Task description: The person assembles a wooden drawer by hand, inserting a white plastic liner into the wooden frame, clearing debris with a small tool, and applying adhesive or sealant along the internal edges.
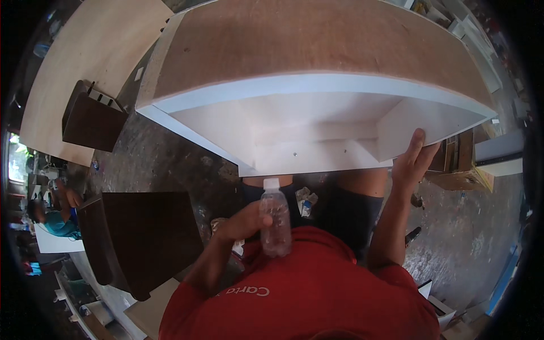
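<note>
My left hand (247, 220) is wrapped round a clear plastic bottle (277, 224) with a white cap, held upright in front of my red shirt. What is inside the bottle is hard to make out. In front of me rests a large wooden cabinet box (317, 45) with a bare plywood top, white edges and an open white inside. My right hand (415, 161) grips the right side panel of the cabinet (430, 116), thumb on the inner face and the other fingers hidden behind it. Two small screw-like dots show on the inner panel.
A dark brown cabinet piece (150, 238) stands to my left. Farther off, a smaller dark box (93, 119) sits by a big plywood sheet (107, 45). Another person (59, 221) is at the far left. A wooden crate-like box (462, 164) lies on the right.
</note>
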Demonstrator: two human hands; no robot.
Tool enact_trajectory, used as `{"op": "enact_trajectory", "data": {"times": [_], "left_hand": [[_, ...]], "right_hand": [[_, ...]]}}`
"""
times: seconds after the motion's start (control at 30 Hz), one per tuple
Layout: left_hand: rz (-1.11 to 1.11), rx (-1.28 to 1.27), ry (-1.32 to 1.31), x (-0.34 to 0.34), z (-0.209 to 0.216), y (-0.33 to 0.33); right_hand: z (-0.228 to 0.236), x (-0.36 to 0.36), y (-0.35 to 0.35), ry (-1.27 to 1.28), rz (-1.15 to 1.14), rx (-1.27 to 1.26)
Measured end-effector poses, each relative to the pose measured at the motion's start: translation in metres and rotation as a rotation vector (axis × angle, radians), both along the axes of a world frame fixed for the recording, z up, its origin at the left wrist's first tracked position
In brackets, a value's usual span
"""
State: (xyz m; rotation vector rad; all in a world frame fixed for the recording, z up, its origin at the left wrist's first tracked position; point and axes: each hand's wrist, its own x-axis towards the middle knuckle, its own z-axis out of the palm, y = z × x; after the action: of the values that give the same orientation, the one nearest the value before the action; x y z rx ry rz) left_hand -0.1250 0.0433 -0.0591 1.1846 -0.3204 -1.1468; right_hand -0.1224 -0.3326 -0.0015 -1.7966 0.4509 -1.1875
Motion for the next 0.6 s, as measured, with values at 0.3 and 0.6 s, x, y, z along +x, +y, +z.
{"op": "enact_trajectory", "data": {"times": [0.3, 0.6], "left_hand": [[0.496, -0.093, 0.495, -0.027, -0.012, -0.067], [0.635, -0.056, 0.467, -0.022, -0.017, -0.074]], "right_hand": [[-0.003, -0.003, -0.001, -0.023, 0.002, 0.068], [-0.008, -0.001, -0.002, -0.082, -0.037, 0.039]]}}
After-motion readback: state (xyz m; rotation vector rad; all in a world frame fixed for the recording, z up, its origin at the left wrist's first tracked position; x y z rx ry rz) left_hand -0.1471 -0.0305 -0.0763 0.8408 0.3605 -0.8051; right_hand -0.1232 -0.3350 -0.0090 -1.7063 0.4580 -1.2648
